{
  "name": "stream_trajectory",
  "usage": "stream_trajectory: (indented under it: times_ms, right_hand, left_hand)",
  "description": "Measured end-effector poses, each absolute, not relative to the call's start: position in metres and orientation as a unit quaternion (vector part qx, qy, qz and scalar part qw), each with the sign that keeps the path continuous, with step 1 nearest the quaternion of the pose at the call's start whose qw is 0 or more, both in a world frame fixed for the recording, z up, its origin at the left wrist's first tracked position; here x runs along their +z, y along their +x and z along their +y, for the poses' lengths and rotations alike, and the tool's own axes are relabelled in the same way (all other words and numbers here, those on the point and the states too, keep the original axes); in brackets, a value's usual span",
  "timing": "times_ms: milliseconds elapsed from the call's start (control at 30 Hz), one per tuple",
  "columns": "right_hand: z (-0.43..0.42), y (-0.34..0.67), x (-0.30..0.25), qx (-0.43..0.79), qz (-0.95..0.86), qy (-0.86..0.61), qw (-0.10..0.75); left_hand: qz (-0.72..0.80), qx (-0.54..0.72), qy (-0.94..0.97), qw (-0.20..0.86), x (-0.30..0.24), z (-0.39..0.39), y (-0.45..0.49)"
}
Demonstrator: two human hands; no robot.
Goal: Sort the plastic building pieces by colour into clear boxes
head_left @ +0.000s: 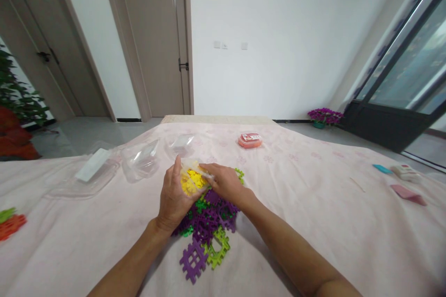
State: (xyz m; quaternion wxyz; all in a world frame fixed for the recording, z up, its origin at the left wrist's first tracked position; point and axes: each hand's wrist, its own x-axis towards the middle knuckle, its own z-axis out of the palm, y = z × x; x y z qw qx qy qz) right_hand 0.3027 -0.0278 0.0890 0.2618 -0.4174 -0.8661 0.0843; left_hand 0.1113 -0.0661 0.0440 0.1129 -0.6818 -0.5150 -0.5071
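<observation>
A pile of flat interlocking plastic tiles (209, 222), purple, green and lime, lies on the pink cloth (313, 222) in front of me. My left hand (173, 199) and my right hand (226, 183) are closed together above the pile on a clear plastic bag of yellow tiles (192, 180). The left hand cups the bag from the left. From the right, fingers of the other hand pinch its top edge. One purple grid tile (193, 260) lies loose at the near edge of the pile.
Clear plastic containers (141, 160) and a clear lidded box (87, 174) lie to the left. An orange-red flat box (250, 140) sits further back. Orange and green tiles (10, 222) lie at the far left edge. Small pink and teal items (406, 192) lie at right.
</observation>
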Motion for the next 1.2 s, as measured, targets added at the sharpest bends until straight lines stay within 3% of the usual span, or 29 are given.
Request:
stream_trajectory:
  times_ms: [567,767,867,1033,1200]
  right_hand:
    - [-0.003,0.333,0.089,0.093,-0.845,-0.389,0.354]
    - [0.026,0.35,0.082,0.285,-0.686,-0.417,0.524]
    - [0.038,0.349,0.061,0.371,-0.586,-0.428,0.58]
    - [0.051,0.353,0.022,0.406,-0.511,-0.458,0.603]
    - [0.056,0.355,0.009,0.436,-0.487,-0.457,0.604]
  left_hand:
    - [-0.477,-0.504,-0.712,0.11,0.018,-0.064,0.095]
    - [-0.491,-0.547,-0.677,0.035,0.012,-0.063,0.092]
    - [-0.473,-0.54,-0.693,0.068,0.016,-0.063,0.092]
    - [-0.394,-0.463,-0.776,0.166,0.038,-0.066,0.088]
    - [-0.283,-0.348,-0.874,0.186,0.068,-0.062,0.084]
